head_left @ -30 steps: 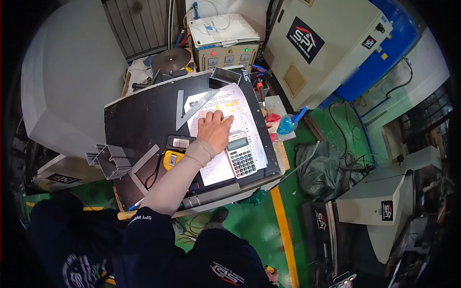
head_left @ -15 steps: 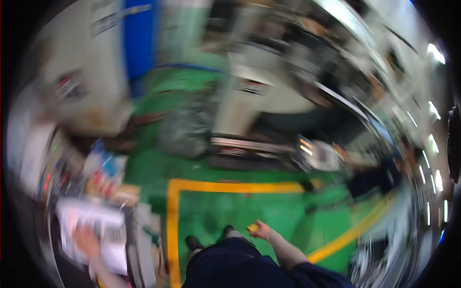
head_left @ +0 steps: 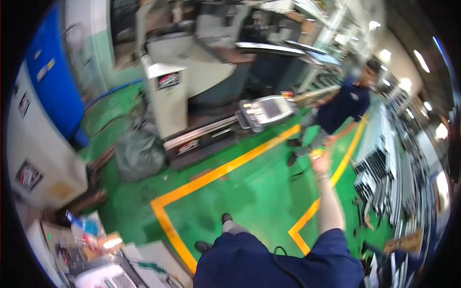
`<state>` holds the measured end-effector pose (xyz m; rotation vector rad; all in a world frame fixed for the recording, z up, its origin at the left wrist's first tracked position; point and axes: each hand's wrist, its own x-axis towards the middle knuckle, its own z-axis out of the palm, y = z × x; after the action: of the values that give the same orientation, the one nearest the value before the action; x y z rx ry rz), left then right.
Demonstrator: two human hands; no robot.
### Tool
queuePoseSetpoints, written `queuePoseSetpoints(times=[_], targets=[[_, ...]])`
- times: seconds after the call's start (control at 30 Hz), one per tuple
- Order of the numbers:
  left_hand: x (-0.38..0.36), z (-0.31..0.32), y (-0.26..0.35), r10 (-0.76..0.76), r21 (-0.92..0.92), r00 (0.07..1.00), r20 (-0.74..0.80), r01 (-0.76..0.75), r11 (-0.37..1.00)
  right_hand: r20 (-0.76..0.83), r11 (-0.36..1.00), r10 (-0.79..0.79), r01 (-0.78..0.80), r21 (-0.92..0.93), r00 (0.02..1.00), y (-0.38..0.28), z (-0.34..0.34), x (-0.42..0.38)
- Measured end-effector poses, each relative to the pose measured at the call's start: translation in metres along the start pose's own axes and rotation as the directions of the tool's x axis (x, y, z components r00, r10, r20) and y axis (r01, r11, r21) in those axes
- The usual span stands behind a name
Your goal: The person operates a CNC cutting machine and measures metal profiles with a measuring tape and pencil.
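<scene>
Yellow object (head_left: 317, 153) in right hand (head_left: 321, 165)

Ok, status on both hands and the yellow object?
Right hand extended, holding yellow object. Left hand out of view. Co-worker standing ahead.

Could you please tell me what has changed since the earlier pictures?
The right hand has stretched out forward toward the co-worker. The view has swung right, leaving the left hand, visible earlier, out of frame. The yellow object remains in the right hand's grasp, and the dark bag stays on the floor.
</scene>
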<state>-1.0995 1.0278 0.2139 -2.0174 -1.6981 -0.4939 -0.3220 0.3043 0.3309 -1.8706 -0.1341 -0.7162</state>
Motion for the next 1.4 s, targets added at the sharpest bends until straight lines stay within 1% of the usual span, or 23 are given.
queuePoseSetpoints(times=[0.03,0.07,0.13,0.17,0.2,0.23,0.27,0.3,0.37,0.4,0.43,0.5,0.57,0.6,0.63,0.7,0.8,0.93,0.97,1.03,1.07,1.23,1.4], targets=[[-0.008,0.039,-0.027,0.112,-0.085,0.993,-0.048,-0.116,0.99,-0.05,0.99,-0.092,0.086,-0.109,0.995,-0.023,-0.021,0.041],[-0.025,0.067,-0.055,0.16,-0.12,0.985,-0.07,-0.168,0.979,-0.052,0.968,-0.171,0.157,-0.198,0.984,-0.037,-0.03,0.078],[-0.018,-0.061,0.036,0.124,-0.035,0.976,0.181,-0.119,0.992,0.025,0.909,-0.289,0.282,-0.305,0.957,-0.041,-0.012,0.111],[-0.017,-0.057,0.036,0.028,-0.137,0.985,0.17,-0.004,0.991,0.072,0.88,-0.334,0.338,-0.332,0.94,-0.035,0.012,0.116],[-0.012,-0.079,0.045,0.003,-0.134,0.955,0.296,0.038,0.99,0.102,0.858,-0.375,0.387,-0.338,0.921,-0.031,0.034,0.108],[-0.009,-0.1,0.061,-0.064,-0.064,0.967,0.248,0.082,0.995,0.112,0.861,-0.378,0.393,-0.323,0.919,-0.025,0.059,0.09],[-0.002,-0.123,0.075,-0.231,-0.193,0.945,0.232,0.277,0.941,0.147,0.881,-0.346,0.375,-0.29,0.927,-0.016,0.08,0.059],[0.0,-0.13,0.081,-0.271,-0.148,0.938,0.219,0.306,0.94,0.219,0.904,-0.288,0.34,-0.258,0.932,-0.006,0.095,0.025],[0.0,-0.141,0.085,-0.26,-0.21,0.954,0.149,0.288,0.934,0.435,0.95,-0.098,0.215,-0.228,0.895,0.022,0.113,-0.06],[0.001,-0.144,0.084,-0.277,-0.214,0.948,0.157,0.306,0.927,0.573,0.96,0.036,0.132,-0.248,0.818,0.035,0.12,-0.101],[0.001,-0.144,0.083,-0.284,-0.227,0.944,0.167,0.317,0.921,0.696,0.954,0.171,0.059,-0.294,0.697,0.046,0.122,-0.143],[0.001,-0.145,0.083,-0.29,-0.24,0.941,0.176,0.327,0.914,0.836,0.912,0.386,-0.021,-0.41,0.39,0.062,0.122,-0.213],[0.0,-0.146,0.083,-0.293,-0.237,0.939,0.18,0.33,0.914,0.861,0.863,0.504,-0.008,-0.505,0.066,0.069,0.123,-0.263],[-0.001,-0.145,0.083,-0.293,-0.254,0.935,0.2,0.339,0.906,0.848,0.849,0.528,0.007,-0.528,-0.051,0.071,0.123,-0.278],[-0.002,-0.147,0.084,-0.297,-0.252,0.932,0.206,0.344,0.905,0.832,0.842,0.537,0.029,-0.539,-0.141,0.072,0.126,-0.289],[-0.002,-0.149,0.084,-0.299,-0.251,0.93,0.212,0.348,0.903,0.801,0.832,0.548,0.06,-0.551,-0.242,0.078,0.125,-0.296],[-0.002,-0.149,0.084,-0.296,-0.254,0.932,0.211,0.344,0.904,0.795,0.856,0.513,0.125,-0.502,-0.324,0.088,0.127,-0.299],[-0.005,-0.148,0.082,-0.281,-0.261,0.939,0.199,0.328,0.908,0.848,0.936,0.345,0.208,-0.283,-0.403,0.115,0.138,-0.294],[-0.005,-0.147,0.083,-0.281,-0.263,0.939,0.198,0.327,0.908,0.807,0.881,0.472,0.186,-0.434,-0.356,0.102,0.136,-0.293],[-0.005,-0.147,0.082,-0.277,-0.261,0.942,0.189,0.32,0.911,0.675,0.709,0.697,0.096,-0.698,-0.24,0.082,0.13,-0.289],[-0.006,-0.148,0.082,-0.272,-0.259,0.945,0.182,0.313,0.914,0.651,0.678,0.727,0.074,-0.732,-0.22,0.079,0.128,-0.288],[-0.007,-0.148,0.081,-0.257,-0.261,0.948,0.188,0.301,0.917,0.705,0.754,0.643,0.087,-0.651,-0.297,0.077,0.122,-0.288],[-0.004,-0.151,0.079,-0.26,-0.272,0.937,0.234,0.32,0.907,0.714,0.778,0.61,0.089,-0.622,-0.344,0.082,0.117,-0.291]])
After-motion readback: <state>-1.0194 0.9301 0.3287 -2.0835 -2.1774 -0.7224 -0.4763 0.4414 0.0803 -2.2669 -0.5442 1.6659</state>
